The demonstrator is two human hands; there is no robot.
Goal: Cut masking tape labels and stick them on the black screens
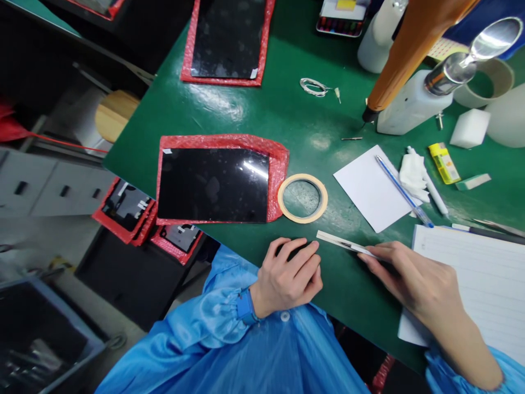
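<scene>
My right hand (pixel 414 273) pinches the end of a slim white tool with a dark, pointed metal tip (pixel 348 245). It points left, and a narrow pale strip lies along its tip; whether the two are joined I cannot tell. My left hand (pixel 289 273) rests palm down by the table's near edge. Its fingers are loosely bent and slightly apart, with nothing visible in them. Just above it lies a roll of cream masking tape (pixel 302 220), touching red bubble wrap (pixel 217 141). On this wrap sits a glossy black screen panel (pixel 213 186) with a small white label.
Another black panel (pixel 227 38) on red wrap lies farther back. White paper (pixel 371 189), a blue pen (pixel 404 191), a yellow box (pixel 444 163) and a lined notebook (pixel 471 273) are at right. Dispenser bottles (pixel 414 104) stand behind, under a hanging orange tool (pixel 414 49).
</scene>
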